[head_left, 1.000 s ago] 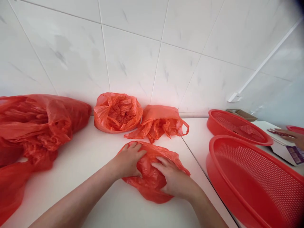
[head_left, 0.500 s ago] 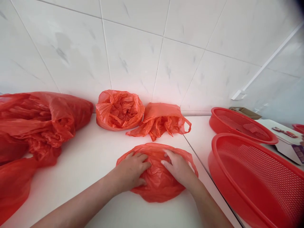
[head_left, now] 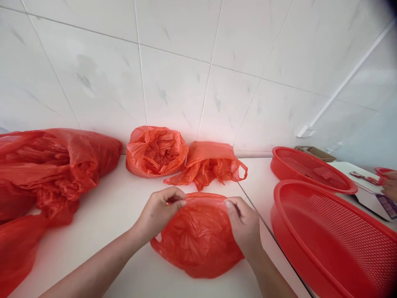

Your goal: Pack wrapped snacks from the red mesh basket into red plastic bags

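A red plastic bag point(head_left: 201, 236) lies spread with its mouth open on the white table point(head_left: 130, 207) in front of me. My left hand point(head_left: 164, 209) pinches the far rim of the bag on its left side, thumb against fingers. On the right side of the same rim, my right hand point(head_left: 243, 221) is closed with the thumb pressing the film. Between the hands the rim runs nearly straight. Crumpled film shows inside the bag.
Behind stand a round red bag point(head_left: 156, 151) stuffed with film and a folded-over red bag point(head_left: 212, 161). A large heap of red bags point(head_left: 62, 165) fills the left. To the right are two red mesh baskets point(head_left: 328, 236), a white scale point(head_left: 356, 176) and another person's hand point(head_left: 391, 186).
Both hands have moved from inside the bag to its far rim and closed on it. The rim is now lifted and stretched. Another person's hand has come in at the right edge.
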Available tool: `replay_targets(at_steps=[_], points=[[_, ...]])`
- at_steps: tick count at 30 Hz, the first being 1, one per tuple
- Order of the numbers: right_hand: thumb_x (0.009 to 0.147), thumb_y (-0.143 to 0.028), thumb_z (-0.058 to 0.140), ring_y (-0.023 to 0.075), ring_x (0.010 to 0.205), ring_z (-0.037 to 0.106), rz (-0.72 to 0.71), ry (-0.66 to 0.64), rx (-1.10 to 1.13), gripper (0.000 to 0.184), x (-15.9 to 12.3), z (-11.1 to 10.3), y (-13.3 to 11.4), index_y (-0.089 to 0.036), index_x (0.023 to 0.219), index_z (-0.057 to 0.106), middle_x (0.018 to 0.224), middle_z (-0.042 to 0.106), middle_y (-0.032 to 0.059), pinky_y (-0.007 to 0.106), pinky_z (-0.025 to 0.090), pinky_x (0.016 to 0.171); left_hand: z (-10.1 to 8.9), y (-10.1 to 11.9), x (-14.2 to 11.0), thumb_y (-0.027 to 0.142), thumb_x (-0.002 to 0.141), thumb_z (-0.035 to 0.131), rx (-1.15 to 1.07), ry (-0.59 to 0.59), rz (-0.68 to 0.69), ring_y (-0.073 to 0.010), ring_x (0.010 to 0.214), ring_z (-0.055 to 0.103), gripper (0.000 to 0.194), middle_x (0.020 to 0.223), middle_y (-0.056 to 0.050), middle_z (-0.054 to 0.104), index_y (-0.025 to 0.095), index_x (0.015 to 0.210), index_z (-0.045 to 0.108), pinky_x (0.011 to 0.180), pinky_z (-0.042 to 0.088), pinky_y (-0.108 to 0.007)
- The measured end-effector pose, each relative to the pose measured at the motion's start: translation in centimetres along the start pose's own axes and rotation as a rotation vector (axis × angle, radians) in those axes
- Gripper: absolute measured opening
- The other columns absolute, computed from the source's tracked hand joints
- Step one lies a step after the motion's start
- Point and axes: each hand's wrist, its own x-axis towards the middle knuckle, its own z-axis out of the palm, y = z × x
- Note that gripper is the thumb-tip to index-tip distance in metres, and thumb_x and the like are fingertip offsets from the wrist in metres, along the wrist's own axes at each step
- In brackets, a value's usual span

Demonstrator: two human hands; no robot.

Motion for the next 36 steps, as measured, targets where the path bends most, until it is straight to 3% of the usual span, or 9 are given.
replay_targets(at_steps=[2, 4, 7, 11, 15, 23, 36], points=[[0.089, -0.037, 0.051, 0.0104, 0.059, 0.044, 0.219, 0.013, 0.342, 0.022, 0.1, 0.0, -0.1, -0.021, 0.074, 0.054, 0.065, 0.05, -0.0028, 0.023, 0.037, 0.054, 0.0, 0.2, 0.0, 0.025, 0.079, 0.066, -0.378, 0.033, -0.205, -0.0097, 0.062, 0.054, 0.01, 0.066, 0.004, 0.059, 0.02, 0.075, 0.058, 0.063, 0.045, -0.022], [0.086, -0.039, 0.056, 0.0094, 0.058, 0.045, 0.409, -0.034, 0.739, 0.022, 0.3, 0.2, -0.1, -0.021, 0.074, 0.054, 0.067, 0.051, -0.0031, 0.021, 0.037, 0.051, 0.4, 0.6, -0.2, 0.027, 0.076, 0.07, -0.656, 0.009, -0.323, -0.0085, 0.061, 0.057, 0.013, 0.066, 0.004, 0.061, 0.019, 0.077, 0.059, 0.064, 0.048, -0.021], [0.081, -0.038, 0.064, 0.0098, 0.062, 0.053, 0.576, -0.09, 1.077, 0.02, 0.2, 0.8, -0.1, -0.02, 0.076, 0.057, 0.073, 0.058, -0.0012, 0.021, 0.043, 0.054, 1.4, 1.6, -1.0, 0.027, 0.078, 0.07, -0.838, -0.022, -0.463, -0.0108, 0.069, 0.065, 0.013, 0.078, -0.001, 0.07, 0.018, 0.084, 0.063, 0.068, 0.052, -0.022], [0.083, -0.037, 0.062, 0.0149, 0.079, 0.063, 0.652, -0.135, 1.147, 0.02, -0.2, 1.5, -0.2, -0.018, 0.083, 0.064, 0.087, 0.067, 0.0049, 0.026, 0.051, 0.068, 2.7, 2.5, -1.7, 0.028, 0.086, 0.06, -0.947, -0.061, -0.558, -0.0204, 0.098, 0.066, 0.023, 0.107, -0.012, 0.07, 0.016, 0.104, 0.064, 0.084, 0.052, -0.029], [0.085, -0.037, 0.059, 0.0174, 0.087, 0.064, 0.687, -0.199, 1.182, 0.022, -0.6, 1.8, -0.7, -0.016, 0.09, 0.066, 0.093, 0.069, 0.0073, 0.029, 0.051, 0.075, 3.4, 2.2, -2.0, 0.028, 0.089, 0.055, -1.008, -0.089, -0.581, -0.025, 0.113, 0.059, 0.026, 0.122, -0.014, 0.064, 0.013, 0.108, 0.064, 0.095, 0.048, -0.035], [0.086, -0.038, 0.058, 0.0127, 0.076, 0.06, 0.692, -0.236, 1.257, 0.021, -0.7, 2.3, -0.5, -0.019, 0.079, 0.061, 0.083, 0.063, 0.0019, 0.026, 0.048, 0.073, 4.0, 0.8, -2.2, 0.031, 0.093, 0.044, -1.089, -0.143, -0.61, -0.024, 0.106, 0.064, 0.034, 0.117, -0.019, 0.066, 0.009, 0.111, 0.063, 0.09, 0.05, -0.033], [0.089, -0.039, 0.054, 0.0097, 0.062, 0.05, 0.73, -0.288, 1.296, 0.028, -0.8, 2.5, -0.5, -0.018, 0.07, 0.054, 0.069, 0.054, -0.0019, 0.023, 0.045, 0.062, 4.2, 1.4, -2.5, 0.03, 0.09, 0.053, -1.081, -0.187, -0.585, -0.0235, 0.1, 0.066, 0.028, 0.111, -0.017, 0.069, 0.01, 0.103, 0.067, 0.088, 0.051, -0.033]])
